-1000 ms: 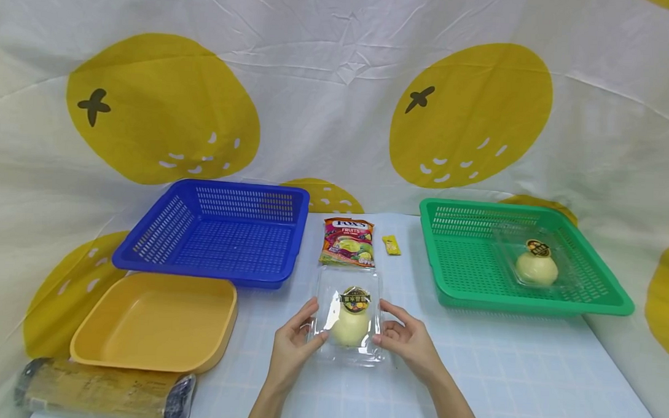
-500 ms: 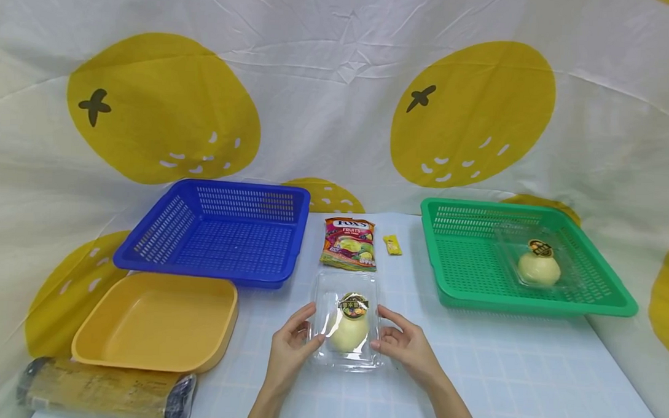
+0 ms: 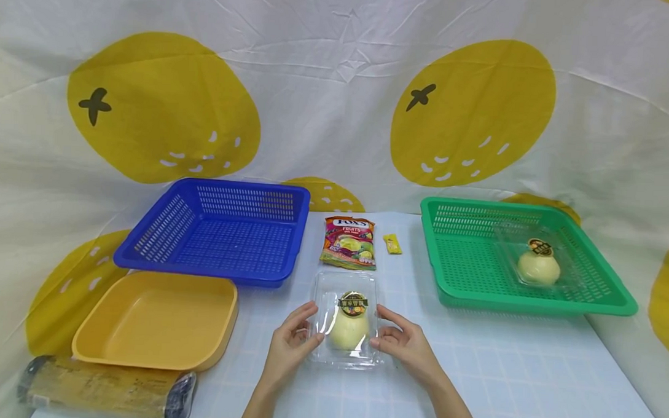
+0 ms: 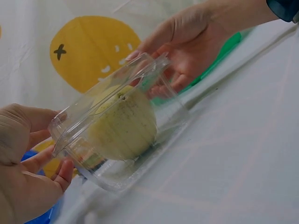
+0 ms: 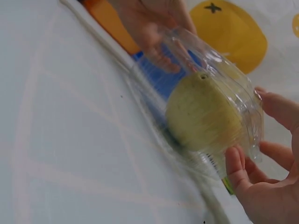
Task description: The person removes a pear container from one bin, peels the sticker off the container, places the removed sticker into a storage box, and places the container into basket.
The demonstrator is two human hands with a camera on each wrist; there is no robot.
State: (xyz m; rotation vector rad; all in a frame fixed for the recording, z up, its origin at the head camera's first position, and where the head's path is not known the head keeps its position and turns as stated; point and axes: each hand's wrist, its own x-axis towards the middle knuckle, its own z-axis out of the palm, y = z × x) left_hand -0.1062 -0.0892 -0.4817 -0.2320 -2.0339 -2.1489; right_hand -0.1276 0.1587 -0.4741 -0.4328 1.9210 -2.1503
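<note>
Left hand (image 3: 290,344): clamped on left side of clear box (image 3: 332,286), thumb against fingers
Right hand (image 3: 408,343): same pinch on the right side; hands apart, box between
Box position: near middle, just short of candy bag (image 3: 348,243); can't tell if it touches table (image 3: 528,375)
Box contents: pale round fruit (image 3: 349,334), dark round sticker (image 3: 353,303) above it
Yellow sachet (image 3: 391,243): just right of bag
Left side: blue basket (image 3: 233,245) far, orange tub (image 3: 154,316) nearer, wrapped roll (image 3: 107,388) nearest
Green basket (image 3: 460,262): far right, second boxed fruit (image 3: 538,268) inside

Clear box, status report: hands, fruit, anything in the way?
Left hand and right hand grip opposite sides of clear box. Pale round fruit inside. Candy bag just beyond its far edge; nothing visibly blocking either hand.
</note>
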